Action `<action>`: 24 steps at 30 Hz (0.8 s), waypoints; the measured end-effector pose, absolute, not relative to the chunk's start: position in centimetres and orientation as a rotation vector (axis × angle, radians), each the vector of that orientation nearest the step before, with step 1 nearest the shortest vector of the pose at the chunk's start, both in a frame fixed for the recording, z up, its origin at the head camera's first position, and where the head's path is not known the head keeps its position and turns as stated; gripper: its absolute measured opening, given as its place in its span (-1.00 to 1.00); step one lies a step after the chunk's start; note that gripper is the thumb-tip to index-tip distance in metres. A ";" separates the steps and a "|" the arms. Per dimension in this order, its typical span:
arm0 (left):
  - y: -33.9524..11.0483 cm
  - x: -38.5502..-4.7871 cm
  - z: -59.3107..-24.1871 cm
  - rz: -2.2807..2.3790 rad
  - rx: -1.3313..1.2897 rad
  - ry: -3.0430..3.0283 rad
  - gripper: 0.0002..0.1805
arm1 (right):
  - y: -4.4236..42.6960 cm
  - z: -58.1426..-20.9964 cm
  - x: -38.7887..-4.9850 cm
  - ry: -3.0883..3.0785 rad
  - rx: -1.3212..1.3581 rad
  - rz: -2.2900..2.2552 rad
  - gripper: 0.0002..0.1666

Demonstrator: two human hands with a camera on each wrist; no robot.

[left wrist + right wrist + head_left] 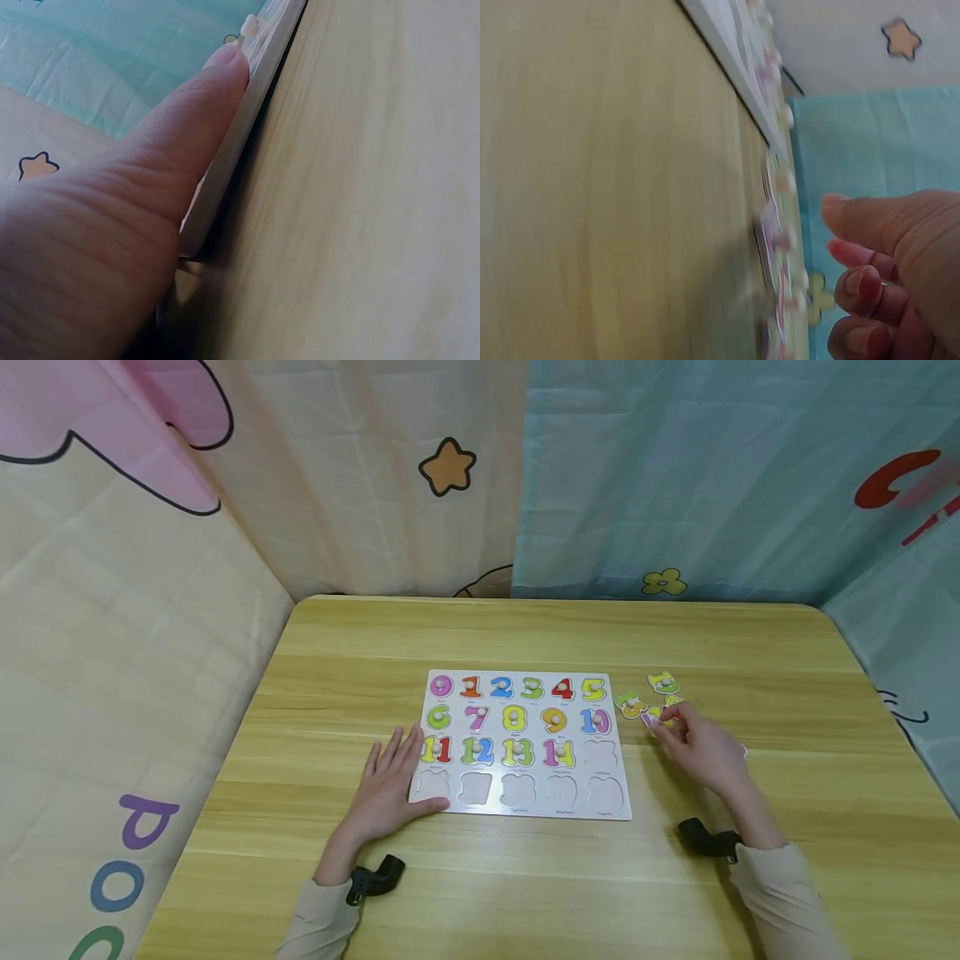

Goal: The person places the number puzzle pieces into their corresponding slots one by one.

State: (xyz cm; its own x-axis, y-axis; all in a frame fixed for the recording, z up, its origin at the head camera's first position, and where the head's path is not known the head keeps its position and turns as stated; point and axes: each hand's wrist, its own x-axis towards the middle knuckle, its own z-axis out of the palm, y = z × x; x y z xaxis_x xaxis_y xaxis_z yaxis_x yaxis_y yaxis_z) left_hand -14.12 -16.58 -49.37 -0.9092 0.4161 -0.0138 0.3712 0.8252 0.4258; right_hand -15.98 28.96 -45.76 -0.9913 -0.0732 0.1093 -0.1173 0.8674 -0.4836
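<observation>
A white number board (491,781) lies on the table, with number pieces 0 to 14 in its upper slots and bare recesses below. My left hand (386,789) rests spread on its left edge; in the left wrist view the thumb of that hand (161,142) lies along the board's edge (225,169). Over the loose number pieces beside the board, such as the green one (663,682), hovers my right hand (708,756). In the right wrist view, thumb and fingers of this hand (889,262) are apart and hold nothing, near the knobbed pieces (769,244).
The wooden table (517,885) reaches back to patterned curtains (675,468). Several loose pieces overlap at the board's right; part of another pink-edged piece (744,750) shows behind the right hand. Each wrist wears a black camera.
</observation>
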 end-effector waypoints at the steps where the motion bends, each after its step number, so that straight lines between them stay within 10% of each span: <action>1: -16.6 -14.1 -49.4 0.643 0.628 2.900 0.23 | 29.7 -45.6 -15.9 -2.945 0.119 0.754 -0.69; 24: -16.7 -14.1 -49.7 0.650 0.637 2.915 0.23 | 33.3 -45.6 -14.8 -3.097 -0.061 0.619 -0.69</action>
State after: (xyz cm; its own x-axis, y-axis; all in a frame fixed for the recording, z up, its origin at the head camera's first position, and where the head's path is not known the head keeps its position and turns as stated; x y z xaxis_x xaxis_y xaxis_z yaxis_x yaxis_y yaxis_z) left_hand -14.12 -16.69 -49.66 -0.9092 0.4163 0.0050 0.3790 0.8227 0.4237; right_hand -14.78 33.30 -45.56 -0.9991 0.0346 -0.0247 0.0414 0.9225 -0.3839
